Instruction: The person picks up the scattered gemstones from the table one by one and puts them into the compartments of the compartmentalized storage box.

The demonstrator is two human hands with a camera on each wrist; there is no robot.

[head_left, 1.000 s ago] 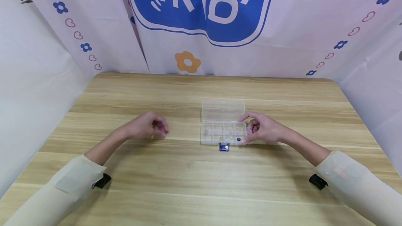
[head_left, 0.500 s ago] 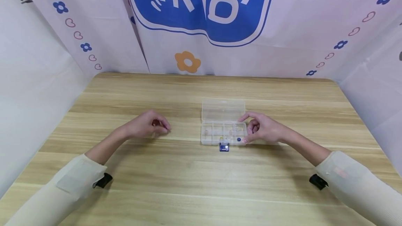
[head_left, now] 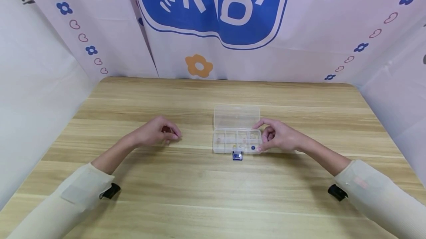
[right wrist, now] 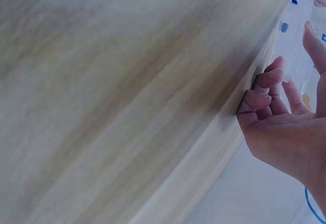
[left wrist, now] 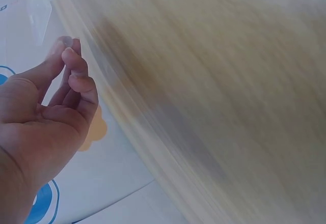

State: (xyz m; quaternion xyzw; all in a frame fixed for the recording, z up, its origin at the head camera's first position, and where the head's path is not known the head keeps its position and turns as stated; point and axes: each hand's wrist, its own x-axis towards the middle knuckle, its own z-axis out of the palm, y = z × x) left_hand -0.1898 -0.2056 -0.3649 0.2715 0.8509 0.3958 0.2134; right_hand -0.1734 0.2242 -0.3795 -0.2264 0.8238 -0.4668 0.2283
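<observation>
A clear plastic compartment box lies on the table with its lid flipped back and its blue latch hanging at the front. In its front right compartment sits a small dark blue round piece; a tiny yellowish piece shows further left. My right hand holds the box's right end, thumb at the front corner and index finger at the back. Left of the box, apart from it, my left hand pinches a small, pale, translucent piece between thumb and fingertip; its kind is unclear.
The wood-grain table stretches around the box on all sides. A white printed curtain stands behind the table's far edge, with more white cloth at both sides.
My left hand has shifted slightly to the right, and its thumb and fingertips have changed position a little. The right hand and the box stay still.
</observation>
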